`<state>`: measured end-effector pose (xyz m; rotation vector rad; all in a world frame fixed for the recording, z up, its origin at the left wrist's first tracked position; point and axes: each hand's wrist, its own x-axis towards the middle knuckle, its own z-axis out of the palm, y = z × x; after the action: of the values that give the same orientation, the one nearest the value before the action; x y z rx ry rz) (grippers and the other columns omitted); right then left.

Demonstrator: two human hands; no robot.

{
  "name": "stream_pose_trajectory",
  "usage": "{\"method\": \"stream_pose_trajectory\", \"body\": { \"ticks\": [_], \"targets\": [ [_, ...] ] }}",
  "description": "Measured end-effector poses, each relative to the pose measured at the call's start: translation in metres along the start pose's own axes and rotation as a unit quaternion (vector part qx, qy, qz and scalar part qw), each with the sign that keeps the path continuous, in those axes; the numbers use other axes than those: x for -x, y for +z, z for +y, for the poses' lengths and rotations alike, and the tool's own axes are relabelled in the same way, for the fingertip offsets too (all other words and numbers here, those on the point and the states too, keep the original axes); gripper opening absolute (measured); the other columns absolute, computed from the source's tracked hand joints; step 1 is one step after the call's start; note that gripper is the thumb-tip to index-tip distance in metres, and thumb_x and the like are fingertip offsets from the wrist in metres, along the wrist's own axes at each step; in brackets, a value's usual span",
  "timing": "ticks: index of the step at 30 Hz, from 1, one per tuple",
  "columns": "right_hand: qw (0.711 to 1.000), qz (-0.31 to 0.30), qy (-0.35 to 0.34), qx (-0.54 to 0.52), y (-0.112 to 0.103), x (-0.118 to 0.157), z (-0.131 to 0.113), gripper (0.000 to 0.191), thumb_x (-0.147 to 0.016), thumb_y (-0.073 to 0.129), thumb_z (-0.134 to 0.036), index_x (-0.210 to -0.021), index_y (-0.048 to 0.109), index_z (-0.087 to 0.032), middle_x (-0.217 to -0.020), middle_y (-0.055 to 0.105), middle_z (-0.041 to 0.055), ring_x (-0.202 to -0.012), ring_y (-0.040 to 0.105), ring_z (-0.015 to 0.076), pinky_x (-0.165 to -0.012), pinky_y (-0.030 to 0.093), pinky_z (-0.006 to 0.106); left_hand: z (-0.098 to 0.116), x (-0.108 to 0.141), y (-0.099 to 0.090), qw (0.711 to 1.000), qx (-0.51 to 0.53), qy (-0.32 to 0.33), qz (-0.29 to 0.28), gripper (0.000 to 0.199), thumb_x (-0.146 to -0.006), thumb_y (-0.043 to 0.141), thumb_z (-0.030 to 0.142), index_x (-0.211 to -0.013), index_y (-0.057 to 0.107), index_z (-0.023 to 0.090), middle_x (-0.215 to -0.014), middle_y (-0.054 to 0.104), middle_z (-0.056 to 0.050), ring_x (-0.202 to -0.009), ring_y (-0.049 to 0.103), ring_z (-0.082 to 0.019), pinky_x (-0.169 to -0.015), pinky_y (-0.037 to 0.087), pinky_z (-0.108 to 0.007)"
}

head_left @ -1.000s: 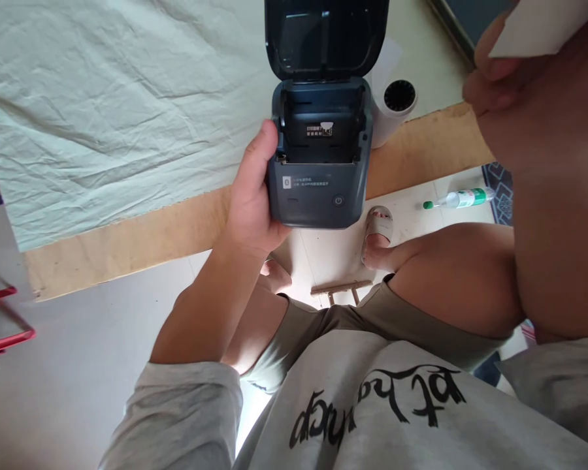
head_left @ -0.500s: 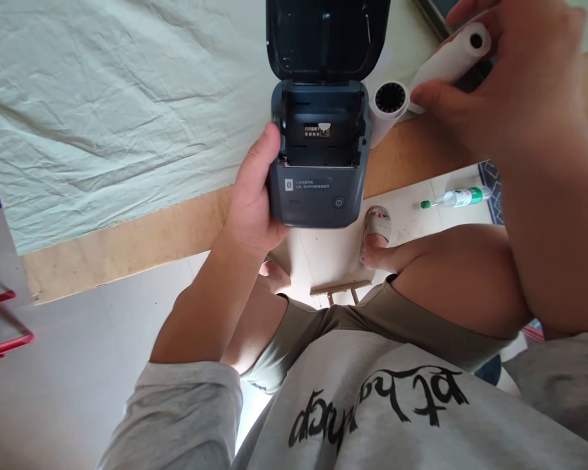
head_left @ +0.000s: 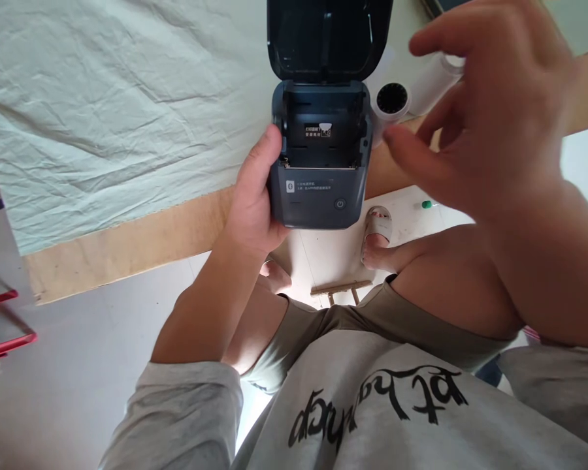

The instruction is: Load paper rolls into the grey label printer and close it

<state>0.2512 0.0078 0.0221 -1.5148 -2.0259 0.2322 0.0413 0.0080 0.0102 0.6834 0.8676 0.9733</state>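
My left hand (head_left: 257,192) grips a dark blue label printer (head_left: 318,196) by its left side, thumb along the edge. The printer's black lid (head_left: 328,39) stands raised, and its paper bay (head_left: 318,124) holds no roll, only a printed sticker inside. To the right, my right hand (head_left: 490,111) hovers with fingers apart and nothing in them, slightly blurred. Beside the printer is a white paper roll (head_left: 385,124) with a dark core. A second white roll (head_left: 434,81) lies behind it, partly covered by my right fingers.
A pale wrinkled cloth (head_left: 127,98) covers the table, whose wooden edge (head_left: 127,241) runs across in front of me. Under the table are a wooden stool part (head_left: 340,287) and a bottle's green cap (head_left: 426,204). Red metal bars (head_left: 10,346) show at the left.
My right hand has let go of the second white roll and moved left and nearer, toward the roll beside the printer. My left hand and the printer have hardly moved.
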Motion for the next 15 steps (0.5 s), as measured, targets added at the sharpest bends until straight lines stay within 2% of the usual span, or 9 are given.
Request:
{"method": "stream_pose_trajectory", "body": {
  "ticks": [2,4,7,9,11,15],
  "targets": [
    [0.998,-0.049,0.014,0.045,0.010,-0.004,-0.004,0.057,-0.073,0.058,-0.033,-0.128,0.049,-0.022,-0.129,0.051,0.0088,-0.063,0.049,0.0081,-0.076,0.048,0.035,-0.002,0.000,-0.002,0.999,0.023,0.017,-0.038,0.043,-0.093,0.032,0.048,-0.095,0.068,0.023,-0.121,0.067,-0.006,-0.124,0.057,-0.026,-0.099,0.052,-0.041],
    [0.994,-0.088,0.029,0.064,0.017,-0.008,-0.002,0.052,-0.075,0.054,-0.033,-0.126,0.050,-0.022,-0.117,0.058,0.0084,-0.063,0.050,0.0092,-0.079,0.046,0.036,-0.005,-0.001,-0.004,0.997,0.042,0.037,-0.056,0.041,-0.093,0.035,0.048,-0.093,0.068,0.023,-0.116,0.068,-0.005,-0.123,0.058,-0.026,-0.098,0.053,-0.040],
    [0.993,-0.097,0.005,0.065,0.021,-0.011,0.002,0.043,-0.073,0.050,-0.026,-0.115,0.055,-0.024,-0.092,0.062,0.0053,-0.068,0.051,0.0123,-0.073,0.045,0.032,-0.005,-0.001,-0.005,0.998,0.035,0.033,-0.048,0.040,-0.093,0.036,0.048,-0.094,0.068,0.024,-0.115,0.068,-0.004,-0.122,0.058,-0.025,-0.100,0.052,-0.039],
    [0.993,-0.096,-0.012,0.062,0.021,-0.010,0.002,0.041,-0.067,0.050,-0.021,-0.107,0.056,-0.024,-0.085,0.061,0.0040,-0.069,0.050,0.0130,-0.069,0.043,0.030,-0.003,0.000,-0.004,0.998,0.023,0.024,-0.051,0.041,-0.093,0.036,0.048,-0.101,0.067,0.023,-0.118,0.067,-0.005,-0.125,0.056,-0.025,-0.104,0.049,-0.039],
    [0.994,-0.094,-0.017,0.061,0.021,-0.008,0.000,0.036,-0.066,0.051,-0.022,-0.101,0.056,-0.024,-0.091,0.060,0.0046,-0.072,0.049,0.0134,-0.066,0.041,0.029,-0.001,0.001,-0.003,0.998,0.010,0.021,-0.061,0.044,-0.093,0.034,0.047,-0.108,0.066,0.021,-0.121,0.066,-0.007,-0.126,0.055,-0.027,-0.106,0.047,-0.040],
    [0.993,-0.095,0.011,0.073,0.020,-0.003,-0.004,0.028,-0.076,0.050,-0.034,-0.102,0.055,-0.025,-0.107,0.054,0.0081,-0.080,0.052,0.0150,-0.064,0.040,0.030,0.001,0.001,-0.001,0.997,-0.001,0.024,-0.079,0.049,-0.095,0.027,0.045,-0.113,0.064,0.018,-0.124,0.064,-0.011,-0.124,0.055,-0.030,-0.100,0.050,-0.044]
  ]
}}
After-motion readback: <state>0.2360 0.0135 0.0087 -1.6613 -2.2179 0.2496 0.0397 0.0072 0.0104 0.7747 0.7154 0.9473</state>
